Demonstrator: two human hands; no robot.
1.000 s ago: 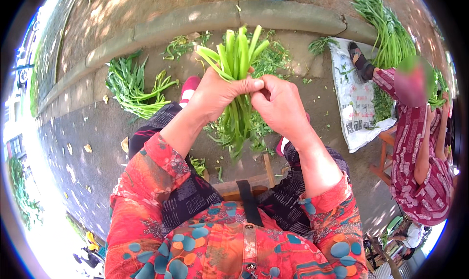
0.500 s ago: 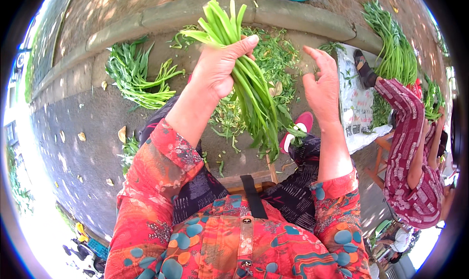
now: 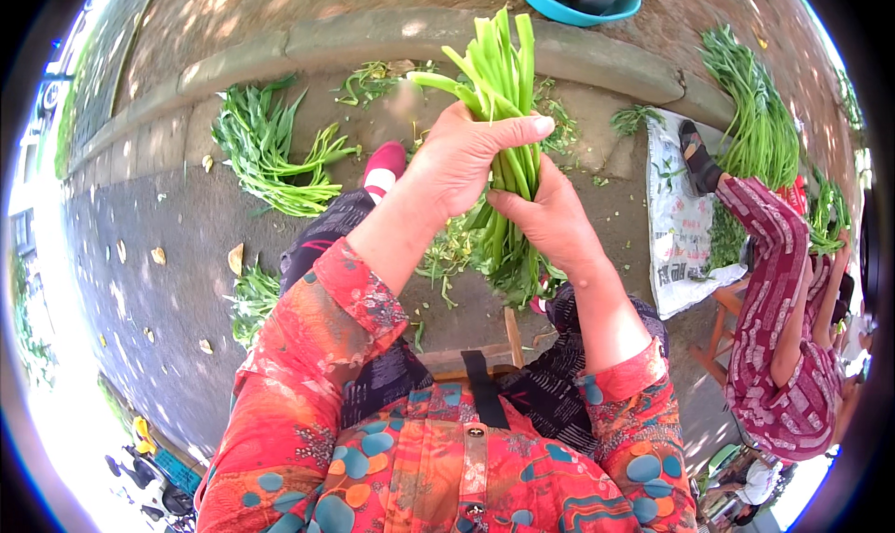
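A bunch of water spinach (image 3: 499, 71), with cut pale-green stem ends upward and dark leaves hanging down, is held in front of me. My left hand (image 3: 461, 155) is closed round the stems, its thumb lying across the front. Just below it, my right hand (image 3: 552, 218) grips the same bunch from the right side, thumb in front and fingers hidden behind the stems. Beneath the bunch, loose leaves and trimmings (image 3: 447, 253) lie on the ground between my feet, partly covered by my hands and the bunch.
Another pile of the greens (image 3: 275, 151) lies at left, with more leaves (image 3: 254, 304) nearer me. A stone kerb (image 3: 392, 37) runs across; a blue basin (image 3: 578, 11) stands beyond it. At right are a white sack (image 3: 679, 216), a large heap of greens (image 3: 755, 113) and a seated person (image 3: 778, 337).
My right hand has come in from the right and closed on the bunch. My left hand and the bunch have shifted right, and the bunch hangs more upright.
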